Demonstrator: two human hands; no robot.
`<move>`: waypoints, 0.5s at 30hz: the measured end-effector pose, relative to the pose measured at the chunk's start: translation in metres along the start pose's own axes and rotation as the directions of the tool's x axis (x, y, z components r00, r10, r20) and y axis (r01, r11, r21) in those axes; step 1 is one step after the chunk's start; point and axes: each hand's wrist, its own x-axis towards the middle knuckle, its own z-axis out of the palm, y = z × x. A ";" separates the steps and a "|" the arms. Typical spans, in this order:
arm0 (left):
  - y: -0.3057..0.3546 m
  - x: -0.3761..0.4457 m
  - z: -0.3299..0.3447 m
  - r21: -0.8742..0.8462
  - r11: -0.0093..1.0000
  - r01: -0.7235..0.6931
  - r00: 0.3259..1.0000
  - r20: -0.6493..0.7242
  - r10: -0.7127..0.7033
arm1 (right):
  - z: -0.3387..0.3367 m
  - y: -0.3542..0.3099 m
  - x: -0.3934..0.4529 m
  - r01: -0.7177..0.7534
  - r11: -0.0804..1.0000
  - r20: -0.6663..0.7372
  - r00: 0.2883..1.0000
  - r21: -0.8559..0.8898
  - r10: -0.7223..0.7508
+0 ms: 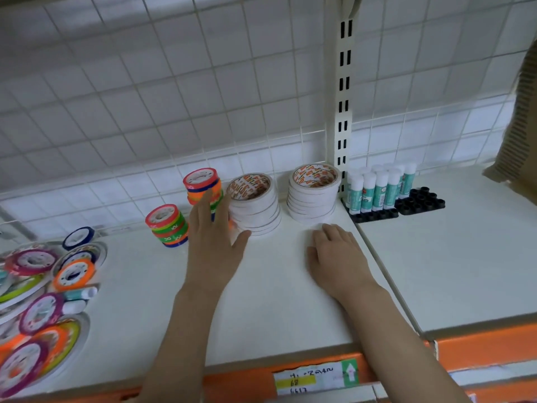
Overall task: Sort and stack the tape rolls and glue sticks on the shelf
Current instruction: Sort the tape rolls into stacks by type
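Two stacks of white tape rolls stand at the back of the white shelf (276, 301): a leaning left stack (255, 209) and a straight right stack (313, 196). My left hand (215, 242) reaches between the taller coloured tape stack (203, 187) and the left white stack, fingers straight, thumb touching the white stack's base. A shorter coloured stack (168, 225) stands to its left. My right hand (337, 254) lies flat on the shelf in front of the right white stack. Glue sticks (377, 189) stand upright in a black holder (418, 203).
Loose coloured tape rolls (74, 273) and two lying glue sticks (80, 295) are scattered at the left end of the shelf. A wire grid backs the shelf, with a slotted upright post (344, 91). The front edge is orange with a price label (313, 378).
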 end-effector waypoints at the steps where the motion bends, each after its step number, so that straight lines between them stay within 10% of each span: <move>1: -0.006 -0.008 0.000 0.010 1.000 0.000 1.000 -0.003 0.000 | -0.002 -0.003 0.001 -0.021 1.000 0.046 0.999 0.023 0.020; 15: -0.102 -0.078 -0.056 0.037 0.985 0.167 0.954 0.245 -0.171 | 0.010 -0.142 -0.020 0.178 0.971 0.191 0.960 0.158 -0.207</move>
